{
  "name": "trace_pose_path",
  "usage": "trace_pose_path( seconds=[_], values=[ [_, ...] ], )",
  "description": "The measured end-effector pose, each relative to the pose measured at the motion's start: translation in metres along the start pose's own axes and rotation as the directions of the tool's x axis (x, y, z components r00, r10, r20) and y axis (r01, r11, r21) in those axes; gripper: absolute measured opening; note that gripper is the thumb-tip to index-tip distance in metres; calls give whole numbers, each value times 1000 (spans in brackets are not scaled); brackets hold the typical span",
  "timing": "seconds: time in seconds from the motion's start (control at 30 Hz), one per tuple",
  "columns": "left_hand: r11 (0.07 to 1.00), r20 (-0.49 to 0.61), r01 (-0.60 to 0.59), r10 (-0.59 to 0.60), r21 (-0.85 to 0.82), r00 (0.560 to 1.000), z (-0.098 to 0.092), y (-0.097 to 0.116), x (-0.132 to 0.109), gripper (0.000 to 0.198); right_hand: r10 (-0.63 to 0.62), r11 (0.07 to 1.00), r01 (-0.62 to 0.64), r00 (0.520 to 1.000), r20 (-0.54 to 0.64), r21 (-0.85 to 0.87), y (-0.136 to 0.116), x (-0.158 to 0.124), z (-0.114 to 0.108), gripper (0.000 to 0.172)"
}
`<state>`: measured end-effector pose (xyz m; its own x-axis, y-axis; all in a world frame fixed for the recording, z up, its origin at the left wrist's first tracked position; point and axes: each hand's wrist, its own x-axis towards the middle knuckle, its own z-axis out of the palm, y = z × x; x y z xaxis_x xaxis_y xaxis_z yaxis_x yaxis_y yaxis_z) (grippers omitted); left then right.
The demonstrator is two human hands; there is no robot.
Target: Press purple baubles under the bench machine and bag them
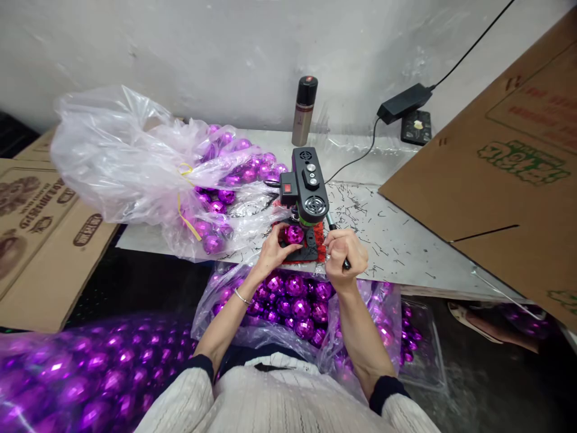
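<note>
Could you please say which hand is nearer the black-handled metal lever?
Right hand, closed around the lever; left hand, apart to its left, holding a shiny purple faceted ball.

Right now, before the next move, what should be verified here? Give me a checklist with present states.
1. Left hand gripping the purple ball: ok, thumb and fingers hold it at the machine.
2. Right hand on the lever: ok, closed around its black handle.
3. Ball lined up under the machine's head: cannot tell from this angle.
4. Machine powered: cannot tell; the red switch shows, its position doesn't.
5. Table free of scraps: not ok, dark slivers litter it.
</note>
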<state>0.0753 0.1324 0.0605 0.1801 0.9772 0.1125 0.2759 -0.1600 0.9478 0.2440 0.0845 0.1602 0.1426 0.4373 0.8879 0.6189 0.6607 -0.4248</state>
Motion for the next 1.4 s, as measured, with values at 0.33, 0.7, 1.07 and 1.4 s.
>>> trace_pose_path(
  seconds=[0.33,0.7,1.07,1.4],
  values=[
    [970,9,-167,168,175,986,8,-5,1,63,-13,1000,13,1000,1,13,-1,0,-1,30],
    [934,56,-306,301,181,952,14,-21,9,65,10,1000,-10,1000,-4,5,1,-6,0,29],
    [942,56,-299,293,151,954,13,-21,8,64,-35,997,40,997,-72,69,25,-44,12,32],
    [939,62,-295,289,177,955,14,-21,7,64,-30,992,44,992,-119,116,30,-53,19,36]
  ],
)
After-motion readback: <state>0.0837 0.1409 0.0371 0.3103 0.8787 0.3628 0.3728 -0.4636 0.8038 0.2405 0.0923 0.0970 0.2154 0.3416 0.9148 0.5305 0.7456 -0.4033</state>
